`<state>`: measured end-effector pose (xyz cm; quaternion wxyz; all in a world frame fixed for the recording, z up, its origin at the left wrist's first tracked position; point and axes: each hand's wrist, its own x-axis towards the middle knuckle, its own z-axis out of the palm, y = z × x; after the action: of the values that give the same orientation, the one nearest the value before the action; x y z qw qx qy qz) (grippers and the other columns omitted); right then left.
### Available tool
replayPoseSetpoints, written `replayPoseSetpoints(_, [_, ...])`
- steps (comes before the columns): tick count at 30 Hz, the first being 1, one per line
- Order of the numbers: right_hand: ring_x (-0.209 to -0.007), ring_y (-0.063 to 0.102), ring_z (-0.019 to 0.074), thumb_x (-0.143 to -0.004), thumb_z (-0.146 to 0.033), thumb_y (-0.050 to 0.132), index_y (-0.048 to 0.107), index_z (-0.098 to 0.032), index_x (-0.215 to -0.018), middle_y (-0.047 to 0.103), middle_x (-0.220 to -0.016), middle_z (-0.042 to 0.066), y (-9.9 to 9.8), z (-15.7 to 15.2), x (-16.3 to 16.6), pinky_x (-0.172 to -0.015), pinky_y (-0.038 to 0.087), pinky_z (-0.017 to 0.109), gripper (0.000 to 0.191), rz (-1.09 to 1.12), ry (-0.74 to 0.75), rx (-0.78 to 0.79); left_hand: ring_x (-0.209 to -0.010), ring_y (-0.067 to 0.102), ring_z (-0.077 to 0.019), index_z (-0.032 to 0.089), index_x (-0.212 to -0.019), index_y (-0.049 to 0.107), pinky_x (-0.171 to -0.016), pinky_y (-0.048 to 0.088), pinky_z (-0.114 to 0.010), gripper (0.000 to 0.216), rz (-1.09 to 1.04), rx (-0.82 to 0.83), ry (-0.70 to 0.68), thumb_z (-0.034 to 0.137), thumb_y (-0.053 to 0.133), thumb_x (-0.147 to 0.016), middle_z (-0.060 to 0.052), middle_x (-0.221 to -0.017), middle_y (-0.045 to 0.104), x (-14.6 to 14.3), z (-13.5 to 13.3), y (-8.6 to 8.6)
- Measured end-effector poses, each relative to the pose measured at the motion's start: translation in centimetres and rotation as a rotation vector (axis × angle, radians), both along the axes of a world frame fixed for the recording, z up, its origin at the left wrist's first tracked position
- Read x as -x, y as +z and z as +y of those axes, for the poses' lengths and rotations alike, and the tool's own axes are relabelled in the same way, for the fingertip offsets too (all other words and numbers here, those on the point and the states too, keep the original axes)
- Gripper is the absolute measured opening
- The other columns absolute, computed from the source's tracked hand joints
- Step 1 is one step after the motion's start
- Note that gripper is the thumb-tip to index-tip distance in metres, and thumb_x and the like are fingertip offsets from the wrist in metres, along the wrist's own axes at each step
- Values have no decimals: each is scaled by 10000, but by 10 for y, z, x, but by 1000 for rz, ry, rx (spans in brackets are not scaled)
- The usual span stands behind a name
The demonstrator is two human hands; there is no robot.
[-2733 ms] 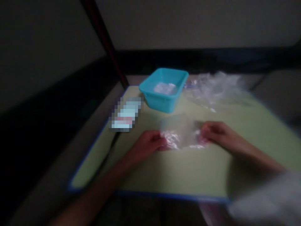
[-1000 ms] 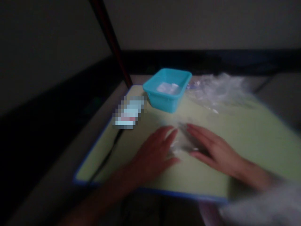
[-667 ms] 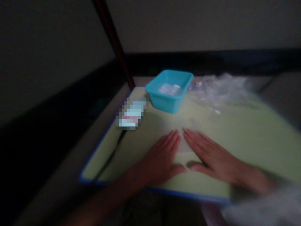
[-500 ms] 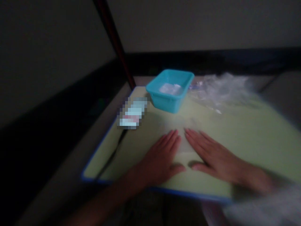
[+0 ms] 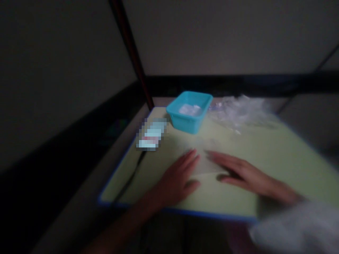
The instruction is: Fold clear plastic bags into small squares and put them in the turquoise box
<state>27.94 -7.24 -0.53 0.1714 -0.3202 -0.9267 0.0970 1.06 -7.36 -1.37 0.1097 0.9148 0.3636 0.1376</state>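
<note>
A thin, clear plastic sheet or bag (image 5: pixel 208 165) lies flat on the pale yellow tabletop, its outline faint. At its left side is my left hand (image 5: pixel 178 176), fingers stretched out and thumb apart. My right hand (image 5: pixel 243 174) is over the sheet's right side, fingers extended toward the left and thumb spread below. Both palms face down, and nothing is gripped in either hand. Blur and dim light hide whether the fingertips press on the plastic.
Beyond the hands stands a turquoise plastic basin (image 5: pixel 185 123) with whitish, clear-looking material (image 5: pixel 190 110) inside. Crumpled clear plastic (image 5: pixel 243 109) lies at the back right. A pixelated phone-like device (image 5: pixel 152 134) with a dark cable (image 5: pixel 132 176) rests left. The table (image 5: pixel 222 203) has a blue edge.
My hands have drawn slightly apart, the right one moving to the right and tilting onto its side a little. The whole view has shifted, with the basin appearing lower.
</note>
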Motion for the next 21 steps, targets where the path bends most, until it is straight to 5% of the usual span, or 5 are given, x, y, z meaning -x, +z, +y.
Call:
replayPoseSetpoints(4, [-1147,561,214,-926,-245,491,625,-192,-1112,614,-1240,83,6,-1,-17,-942,487,388,235,-73,-1,-174,-1310,407,-239,116,-1305,459,-1096,347,-430,502,-72,-81,42,243,553,-828,-138,-1382,482,5,-2,-3])
replayPoseSetpoints(11, [-825,640,233,-899,-111,475,652,-159,-937,692,-923,90,-2,-4,-17,-665,531,390,187,-307,20,-448,-1178,530,-255,106,-1224,523,-1026,429,-427,478,-121,-144,62,233,618,-774,-134,-1262,585,2,-1,-7])
replayPoseSetpoints(21, [-790,690,166,-924,-236,423,604,-177,-1039,720,-959,73,18,-13,-7,-667,554,266,223,226,-303,34,-1056,602,-235,150,-1072,587,-933,489,-408,279,-147,-176,86,177,567,-794,-103,-1134,649,-4,3,-4])
